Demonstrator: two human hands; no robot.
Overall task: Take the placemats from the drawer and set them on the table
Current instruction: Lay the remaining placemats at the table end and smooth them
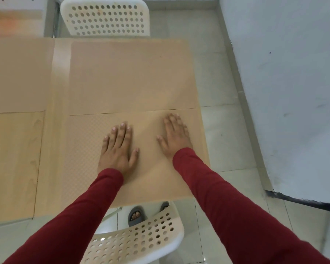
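A tan placemat (88, 149), rectangular with a fine dimpled weave, lies flat at the near right corner of a pale wood-grain bench (59, 77). Its right edge runs along the bench's right edge. Both hands press flat on it, palms down, fingers straight and slightly spread, holding nothing. The left hand (118, 149) rests near the mat's middle; the right hand (174, 134) rests closer to its far right corner. Dark red sleeves (227, 206) cover both arms to the wrists.

A second placemat (131, 75) of the same tan colour lies just beyond the first, their edges meeting along a thin seam. A third placemat (17, 73) covers the far left of the bench, cut off by the picture's edge, with a bare strip of wood between it and the second. Bare wood shows at the near left.

A white plastic chair (105, 18) with rows of oval holes stands at the far side of the bench. Another perforated white chair (141, 242) stands at the near side, below the arms. Past it, a foot in a grey sandal (136, 216) rests on glossy pale floor tiles (221, 92). A scuffed white wall (293, 92) stands to the right.
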